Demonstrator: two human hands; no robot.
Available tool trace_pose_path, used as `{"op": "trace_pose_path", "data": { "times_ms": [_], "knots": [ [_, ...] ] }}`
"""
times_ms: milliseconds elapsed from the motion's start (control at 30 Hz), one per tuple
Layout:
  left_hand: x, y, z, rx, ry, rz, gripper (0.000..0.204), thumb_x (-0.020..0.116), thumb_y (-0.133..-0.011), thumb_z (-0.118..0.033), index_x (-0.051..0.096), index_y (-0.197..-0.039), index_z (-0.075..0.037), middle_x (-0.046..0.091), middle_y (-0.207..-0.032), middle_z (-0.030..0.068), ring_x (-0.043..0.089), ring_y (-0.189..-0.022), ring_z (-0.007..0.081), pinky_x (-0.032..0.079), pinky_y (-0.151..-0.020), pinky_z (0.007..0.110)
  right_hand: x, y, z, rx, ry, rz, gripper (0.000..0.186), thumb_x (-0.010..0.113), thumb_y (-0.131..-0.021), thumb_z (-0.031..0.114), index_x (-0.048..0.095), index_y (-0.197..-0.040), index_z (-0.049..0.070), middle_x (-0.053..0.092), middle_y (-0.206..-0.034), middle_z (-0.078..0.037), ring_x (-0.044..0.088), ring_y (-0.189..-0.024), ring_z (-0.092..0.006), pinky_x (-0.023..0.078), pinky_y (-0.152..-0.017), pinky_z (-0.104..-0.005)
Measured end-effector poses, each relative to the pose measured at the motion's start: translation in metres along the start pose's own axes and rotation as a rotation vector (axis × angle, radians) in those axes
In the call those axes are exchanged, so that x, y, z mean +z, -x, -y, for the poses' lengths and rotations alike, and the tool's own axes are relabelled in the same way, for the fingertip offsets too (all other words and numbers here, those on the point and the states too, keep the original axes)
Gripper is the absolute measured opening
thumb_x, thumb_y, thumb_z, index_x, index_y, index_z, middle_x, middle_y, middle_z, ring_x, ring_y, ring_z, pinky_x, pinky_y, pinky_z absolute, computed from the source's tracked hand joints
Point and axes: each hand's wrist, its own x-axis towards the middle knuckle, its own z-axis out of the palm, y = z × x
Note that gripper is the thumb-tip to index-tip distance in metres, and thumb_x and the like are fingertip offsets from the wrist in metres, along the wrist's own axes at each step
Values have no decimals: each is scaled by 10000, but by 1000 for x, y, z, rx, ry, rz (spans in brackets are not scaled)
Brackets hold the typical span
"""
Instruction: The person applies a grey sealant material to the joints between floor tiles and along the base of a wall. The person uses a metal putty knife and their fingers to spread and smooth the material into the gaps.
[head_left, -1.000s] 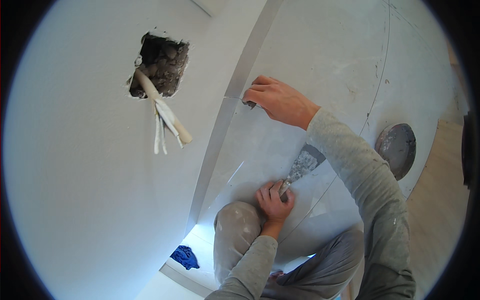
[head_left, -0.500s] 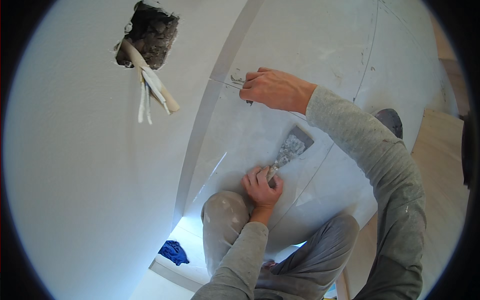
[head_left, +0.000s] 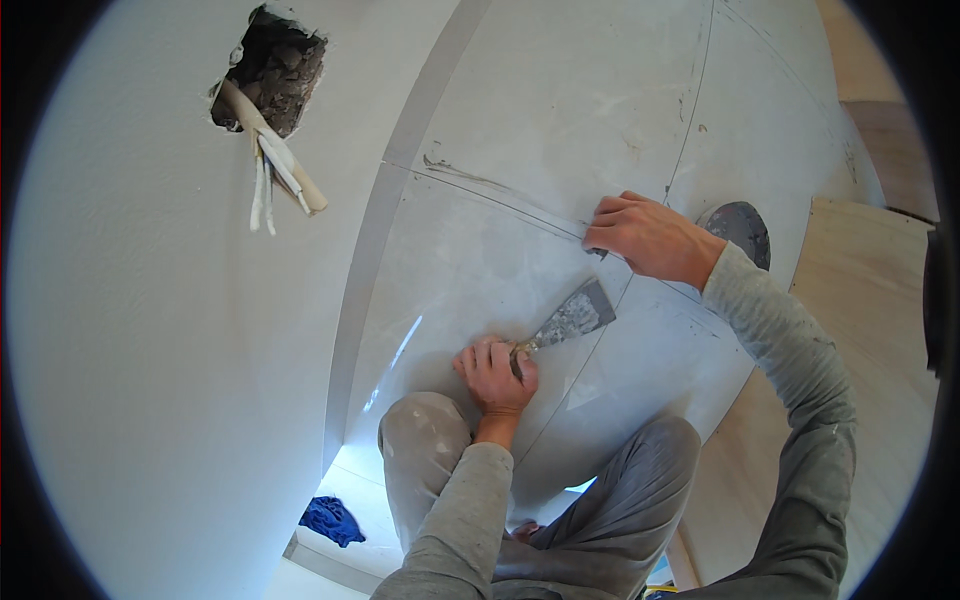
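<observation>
My left hand (head_left: 497,375) grips the handle of a putty knife (head_left: 572,318) whose broad blade is caked with grey residue, low over the tiles beside my left knee. My right hand (head_left: 645,240) is closed over a small dark thing at the joint between pale tiles (head_left: 500,270); its fingers hide most of that thing. A dark smear (head_left: 465,175) runs along the upper left part of that joint. A round container (head_left: 747,230) with grey material sits just beyond my right hand, partly behind it.
A white wall (head_left: 170,330) at left has a ragged hole (head_left: 275,65) with cut cables (head_left: 285,175) hanging out. A blue cloth (head_left: 330,520) lies lower left. My bent knees (head_left: 425,435) are at the bottom. Plywood boards (head_left: 850,300) stand at right.
My right hand has slid rightward along the joint, with a grey smear now visible where it was. My left hand still grips the putty knife. The view has shifted, so the wall hole appears further left.
</observation>
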Motion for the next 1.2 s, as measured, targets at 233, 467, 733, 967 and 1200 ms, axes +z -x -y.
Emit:
{"op": "trace_pose_path", "data": {
  "times_ms": [233,467,733,967,1200],
  "knots": [
    [-7,-2,-5,-25,-33,-10,227,596,-783,-292,574,-881,-88,593,-939,128,539,-858,359,407,-814,494,7,-99,10,-126,-90,-502,278,686,-826,-14,712,-1096,48,729,-1106,-46,618,-1159,-264,516,-1007,-373],
    [-5,-4,-10,-34,-23,21,231,608,-827,-323,592,-905,-107,608,-965,118,558,-857,357,426,-821,508,33,-185,6,-170,229,-717,283,668,-869,69,731,-1145,65,728,-1191,-19,587,-1240,-225,494,-1073,-353],
    [-5,-5,-7,-12,-57,-5,232,599,-808,-310,600,-907,-101,619,-945,118,549,-836,350,418,-807,493,-5,-168,6,-150,-1,-302,227,676,-850,-3,738,-1061,55,741,-1126,-51,612,-1200,-256,508,-1048,-362],
    [-1,-5,-11,6,-27,-14,240,592,-823,-323,607,-910,-100,625,-940,114,555,-840,345,425,-809,492,10,-189,1,-277,70,-689,129,670,-866,-16,727,-958,54,749,-1010,-36,652,-1062,-246,524,-986,-372],
    [-6,-2,-4,-22,-60,-9,235,604,-818,-323,607,-913,-109,619,-961,102,557,-852,338,428,-828,489,-35,-166,22,-41,78,-5,231,640,-850,-81,739,-1023,38,745,-1121,-63,644,-1130,-247,526,-976,-373]
  ]
}}
